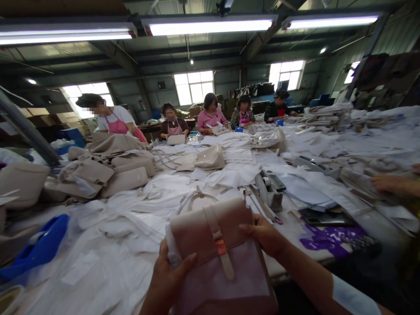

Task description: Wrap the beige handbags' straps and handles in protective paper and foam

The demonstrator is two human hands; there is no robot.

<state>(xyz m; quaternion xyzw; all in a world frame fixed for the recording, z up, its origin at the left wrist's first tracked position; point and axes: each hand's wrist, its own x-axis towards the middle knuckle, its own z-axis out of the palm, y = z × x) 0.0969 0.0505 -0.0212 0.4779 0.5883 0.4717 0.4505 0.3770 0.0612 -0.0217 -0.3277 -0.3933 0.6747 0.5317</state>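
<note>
Close in front of me is a beige-pink flap handbag (197, 223), tilted up, with a strap down its front and a small orange-red piece (221, 246) at the strap's loop. My left hand (172, 273) grips its left side, thumb on the front. On the right edge, my right hand (265, 234) clasps the bag near the flap, thumb across the front. White wrapping shows at the bag's left side. Behind the bag's top a pale curved strap (193, 199) lies on the table. Both hands' other fingers are partly hidden behind the bag.
Beige bags (131, 181) are heaped at left, near a blue tape dispenser (36, 249). White sheets (144, 210) cover much of the table. A grey tape dispenser (269, 190) and purple material (331, 238) lie at right. Another person's hand (392, 183) is at far right; several co-workers sit or stand opposite.
</note>
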